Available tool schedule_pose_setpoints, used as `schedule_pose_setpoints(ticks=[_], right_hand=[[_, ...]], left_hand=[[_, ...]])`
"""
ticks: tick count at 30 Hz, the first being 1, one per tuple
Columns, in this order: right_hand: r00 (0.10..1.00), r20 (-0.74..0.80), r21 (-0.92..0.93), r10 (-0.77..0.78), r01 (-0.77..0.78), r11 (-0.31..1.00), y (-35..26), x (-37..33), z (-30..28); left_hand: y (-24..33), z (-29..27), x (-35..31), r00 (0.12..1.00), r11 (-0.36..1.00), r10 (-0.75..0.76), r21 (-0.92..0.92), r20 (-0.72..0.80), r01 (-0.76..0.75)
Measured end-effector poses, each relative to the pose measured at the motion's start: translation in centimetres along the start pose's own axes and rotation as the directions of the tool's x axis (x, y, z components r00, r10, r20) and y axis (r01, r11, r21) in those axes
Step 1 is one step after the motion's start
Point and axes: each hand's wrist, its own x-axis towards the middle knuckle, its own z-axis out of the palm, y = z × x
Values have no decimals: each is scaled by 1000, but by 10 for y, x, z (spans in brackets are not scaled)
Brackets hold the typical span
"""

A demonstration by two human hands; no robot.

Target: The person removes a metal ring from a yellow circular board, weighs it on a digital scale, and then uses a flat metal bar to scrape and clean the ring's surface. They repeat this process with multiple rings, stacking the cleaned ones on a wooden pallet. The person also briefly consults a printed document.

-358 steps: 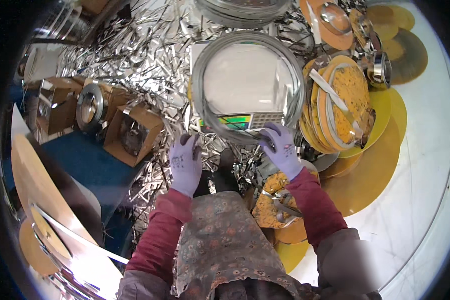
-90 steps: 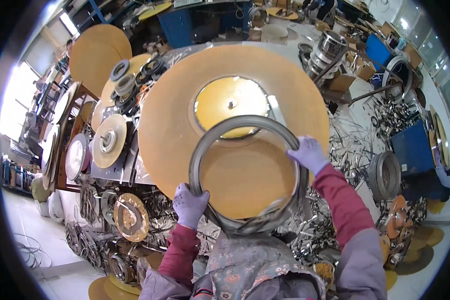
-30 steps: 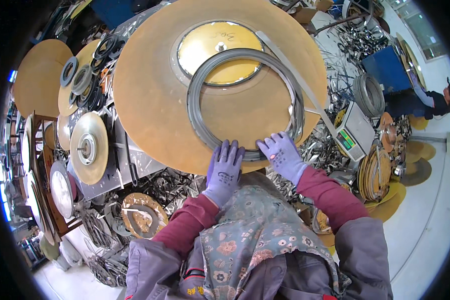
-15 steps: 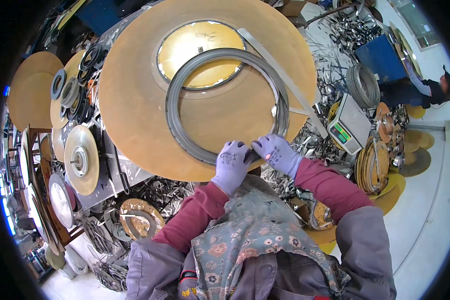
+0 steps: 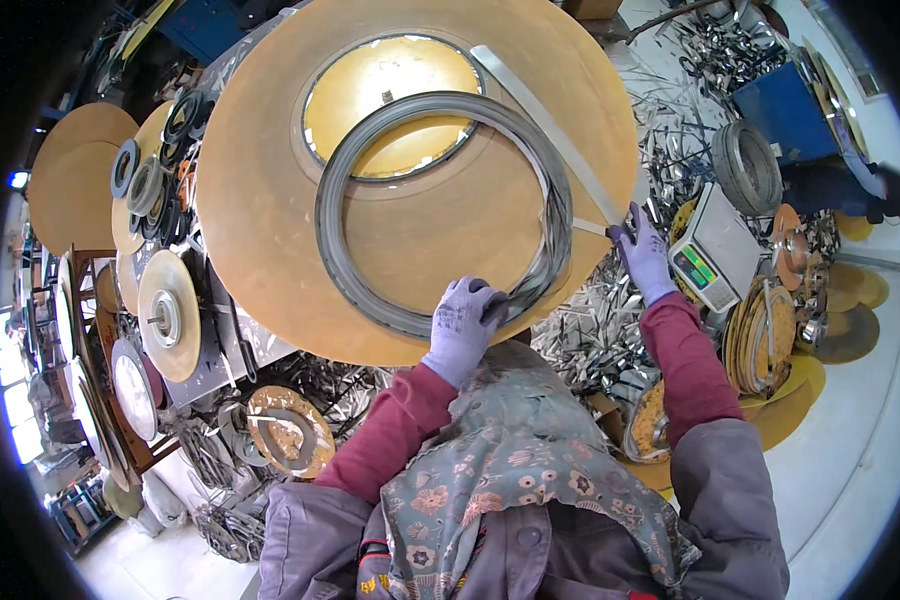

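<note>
A coil of thin grey metal strip (image 5: 332, 240), wound into a ring, lies on a large tan disc (image 5: 260, 240). My left hand (image 5: 465, 325), in a pale purple glove, is closed on the coil's near edge. At the disc's right edge, my gloved right hand (image 5: 645, 255) has its fingers curled on the lower end of a long, flat metal strip (image 5: 550, 140), hiding that end. A short strip end (image 5: 590, 228) sticks out from the coil's right side toward this hand. Loose windings show along the coil's lower right.
Right of the disc stands a scale (image 5: 710, 255) with a green display, beside heaps of metal scrap (image 5: 590, 330). A wire-like coil (image 5: 747, 170) and a blue bin (image 5: 785, 110) are behind it. Smaller discs (image 5: 170, 315) stand at left. Another person (image 5: 835, 190) is at far right.
My right hand has let go of the coil's near edge and moved right and away from me to the long strip's end. My left hand stays on the coil.
</note>
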Motion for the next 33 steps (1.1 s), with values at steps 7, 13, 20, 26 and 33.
schedule_pose_setpoints(ticks=[7,13,20,26,33], right_hand=[[992,-83,-130,91,-101,986,60,-49,-57],[873,173,393,455,-485,781,106,-162,-94],[974,-74,779,213,-77,623,-24,-203,-73],[947,-36,895,319,-111,432,-125,-191,-12],[908,-207,772,364,-76,631,-131,-193,44]], left_hand=[[-5,-15,-12,999,993,26,119,-29,-22],[-9,-16,-9,998,996,1,84,60,-6],[-7,-11,0,999,1000,-14,3,39,13],[-13,-10,2,997,999,27,-38,73,-24],[-18,-11,5,992,1000,26,-17,122,-24]])
